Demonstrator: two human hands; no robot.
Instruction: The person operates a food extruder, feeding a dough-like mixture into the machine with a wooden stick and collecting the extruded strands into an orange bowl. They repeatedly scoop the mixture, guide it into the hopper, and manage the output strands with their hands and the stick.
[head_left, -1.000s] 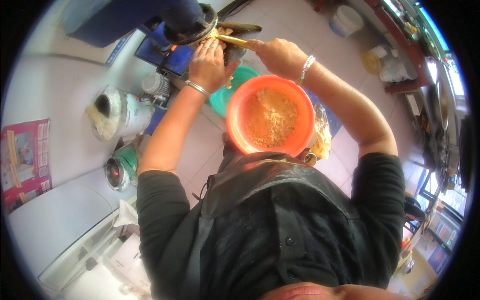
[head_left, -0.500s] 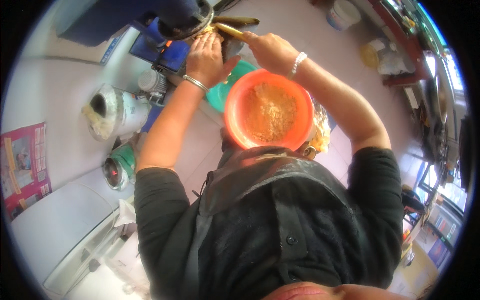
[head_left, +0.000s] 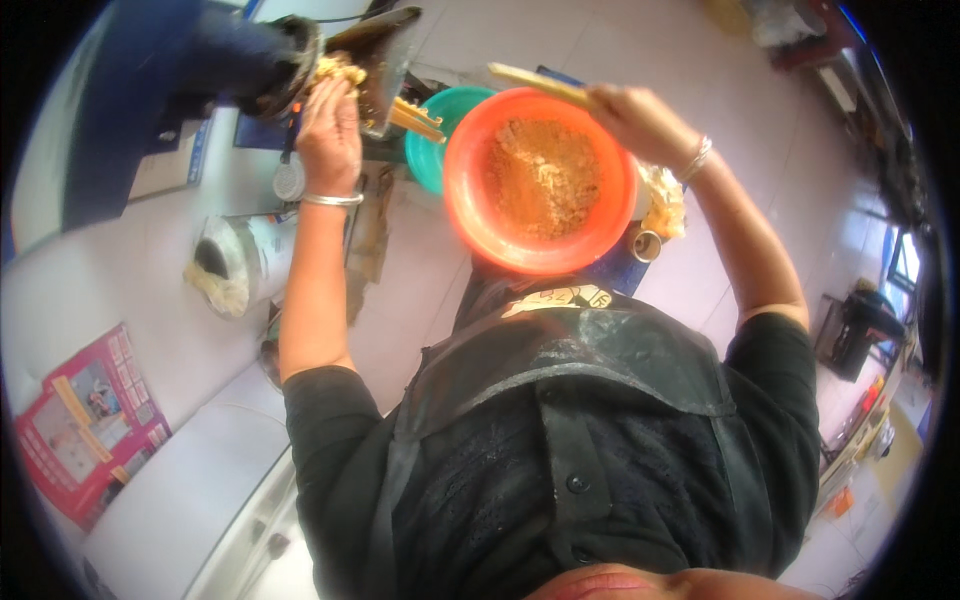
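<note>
— Holding one pale yellow stick (head_left: 538, 85), a worker's right hand (head_left: 640, 120) is closed around its near end, the far end pointing left over the orange bowl (head_left: 460, 190). Where is the left hand (head_left: 328, 130)?

— Well to the left of that grip, with its fingertips against crumbly yellow mash (head_left: 342, 68) at the mouth of a blue machine (head_left: 200, 75). Whether those fingers are closed on any of it, one cannot tell.

— And the edges?

— Tight at the left hand: the machine's dark round rim (head_left: 308, 60) on one side, a metal chute (head_left: 386, 75) on the other. The right hand appears at the bowl's upper right rim; touching or just above, one cannot say. Beyond the stick, away from the body, pale floor tiles (head_left: 600, 40) give that hand more room.

— The count?

— Two hands, two bracelets (head_left: 698, 158), one at each wrist. Two bowls: the orange one, below and left of the right-hand grip, holding brownish crumbs (head_left: 545, 185), and a green bowl (head_left: 425, 155), partly hidden behind it, farther left. Several yellowish strips (head_left: 415, 118) show between the chute and the green bowl. Below the right hand, one round metal container (head_left: 646, 243) beside one crinkled package (head_left: 662, 210).
</note>
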